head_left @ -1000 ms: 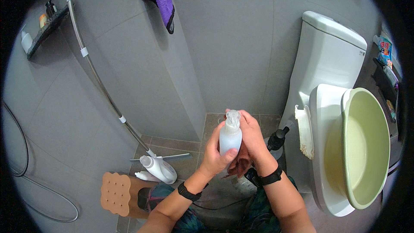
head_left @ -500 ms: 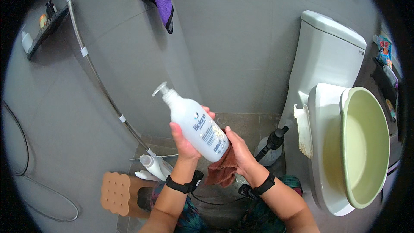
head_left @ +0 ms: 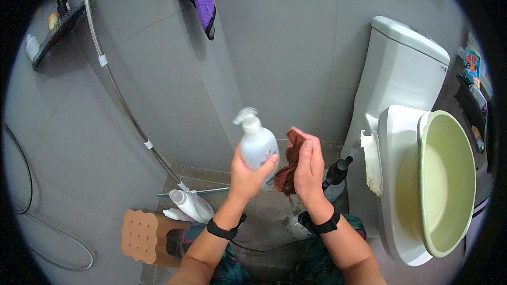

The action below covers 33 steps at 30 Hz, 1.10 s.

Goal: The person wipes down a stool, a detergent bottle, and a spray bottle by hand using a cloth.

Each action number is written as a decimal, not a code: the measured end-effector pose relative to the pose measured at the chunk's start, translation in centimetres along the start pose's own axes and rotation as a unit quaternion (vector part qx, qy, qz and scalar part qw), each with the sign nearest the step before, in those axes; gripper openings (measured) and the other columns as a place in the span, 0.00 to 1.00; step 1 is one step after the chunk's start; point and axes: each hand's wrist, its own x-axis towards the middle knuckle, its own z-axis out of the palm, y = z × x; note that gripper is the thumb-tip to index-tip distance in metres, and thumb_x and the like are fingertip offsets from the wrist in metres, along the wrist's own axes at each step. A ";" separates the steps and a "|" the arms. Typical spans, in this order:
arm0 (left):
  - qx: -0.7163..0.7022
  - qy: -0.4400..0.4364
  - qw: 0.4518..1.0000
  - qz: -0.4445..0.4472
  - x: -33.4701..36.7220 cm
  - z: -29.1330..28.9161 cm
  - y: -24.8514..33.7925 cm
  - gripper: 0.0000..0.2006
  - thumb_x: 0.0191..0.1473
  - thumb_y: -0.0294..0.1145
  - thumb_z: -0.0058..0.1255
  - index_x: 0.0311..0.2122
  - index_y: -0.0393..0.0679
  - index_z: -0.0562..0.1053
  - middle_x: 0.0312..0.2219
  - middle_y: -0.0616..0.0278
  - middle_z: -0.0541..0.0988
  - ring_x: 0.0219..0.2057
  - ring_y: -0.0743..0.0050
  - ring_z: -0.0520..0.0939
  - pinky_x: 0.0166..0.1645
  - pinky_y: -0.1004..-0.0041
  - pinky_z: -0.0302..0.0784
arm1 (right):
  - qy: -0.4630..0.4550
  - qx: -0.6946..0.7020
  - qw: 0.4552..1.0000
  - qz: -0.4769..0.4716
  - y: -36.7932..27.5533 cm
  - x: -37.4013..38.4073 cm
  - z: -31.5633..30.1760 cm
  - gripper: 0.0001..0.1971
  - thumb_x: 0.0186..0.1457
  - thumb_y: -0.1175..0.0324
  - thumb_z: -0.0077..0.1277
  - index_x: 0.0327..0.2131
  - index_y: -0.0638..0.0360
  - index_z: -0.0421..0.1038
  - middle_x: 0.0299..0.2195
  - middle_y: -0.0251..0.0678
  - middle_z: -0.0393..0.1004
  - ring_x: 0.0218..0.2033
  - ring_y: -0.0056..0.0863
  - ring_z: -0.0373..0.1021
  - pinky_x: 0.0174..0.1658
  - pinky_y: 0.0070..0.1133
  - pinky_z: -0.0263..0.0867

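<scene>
A white pump bottle (head_left: 259, 148) stands nearly upright in my left hand (head_left: 246, 177), whose fingers and thumb wrap round its body. The pump head at its top points to the left. Just right of the bottle, my right hand (head_left: 310, 166) is closed on a bunched brown cloth (head_left: 289, 171). The cloth hangs from the palm side and is apart from the bottle, or only barely touching it; I cannot tell which.
Right of me a green basin (head_left: 449, 184) rests on the white toilet (head_left: 404, 58). A dark-topped pump bottle (head_left: 336, 173) stands beside the toilet. On the left are a brown stool (head_left: 143, 236), white bottles (head_left: 191, 206) and a long metal pole (head_left: 124, 99).
The bottle has turned more upright and shifted right with my left hand. My right hand has come off the bottle's base and risen beside it with the cloth.
</scene>
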 end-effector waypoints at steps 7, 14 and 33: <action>0.169 -0.041 0.984 0.044 -1.8 1.1 -1.0 0.23 0.45 0.30 0.63 0.46 0.39 0.66 0.34 0.46 0.79 0.35 0.50 0.82 0.39 0.61 0.76 | -0.076 -0.135 0.983 -0.096 -0.2 -0.3 0.4 0.21 0.66 0.59 0.34 0.55 0.63 0.62 0.51 0.52 0.69 0.52 0.48 0.68 0.55 0.33 0.62; 0.066 -0.250 0.966 -0.023 -2.2 0.2 0.3 0.27 0.45 0.37 0.65 0.50 0.38 0.68 0.40 0.50 0.79 0.42 0.59 0.81 0.46 0.65 0.76 | -0.239 0.195 0.929 0.204 -1.0 2.6 -3.1 0.27 0.66 0.56 0.28 0.41 0.69 0.74 0.43 0.46 0.77 0.41 0.31 0.73 0.48 0.27 0.69; 0.265 -0.128 0.955 0.040 -2.5 0.3 -0.9 0.25 0.45 0.35 0.61 0.45 0.36 0.65 0.30 0.39 0.79 0.33 0.41 0.82 0.36 0.56 0.78 | -0.089 -0.099 0.990 0.051 0.6 0.1 -0.4 0.18 0.59 0.60 0.52 0.43 0.66 0.68 0.35 0.47 0.74 0.37 0.34 0.72 0.42 0.27 0.67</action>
